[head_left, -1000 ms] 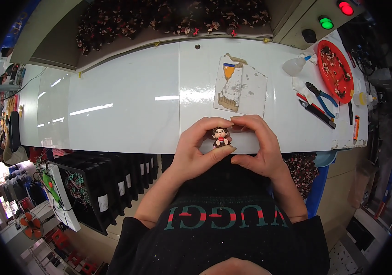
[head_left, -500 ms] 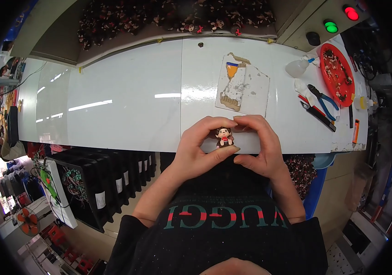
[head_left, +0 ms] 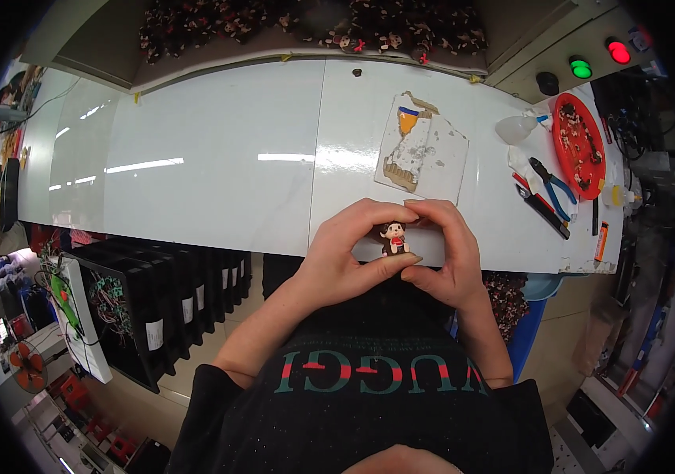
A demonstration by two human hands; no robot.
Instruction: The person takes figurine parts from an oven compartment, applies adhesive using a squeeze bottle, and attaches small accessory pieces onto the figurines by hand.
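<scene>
Above the near edge of the white table, my left hand pinches a small figurine between thumb and fingers. The figurine has dark brown hair and body, a pale face and feet, and a red patch in front; it sits nearly upright, facing me. My right hand curves round from the other side. Its fingertips meet the left fingertips near the figurine's head, while its thumb stays apart from its fingers, close to the left thumb tip. Whether the right fingertips touch the figurine I cannot tell.
A worn white board lies beyond my hands. To the right are a squeeze bottle, blue-handled pliers, a black tool and a red tray of small pieces. Many figurines fill the shelf at the back.
The view has turned slightly, so the table and tools appear shifted. The figurine leans a little differently within the left hand's pinch; both hands keep nearly the same pose.
</scene>
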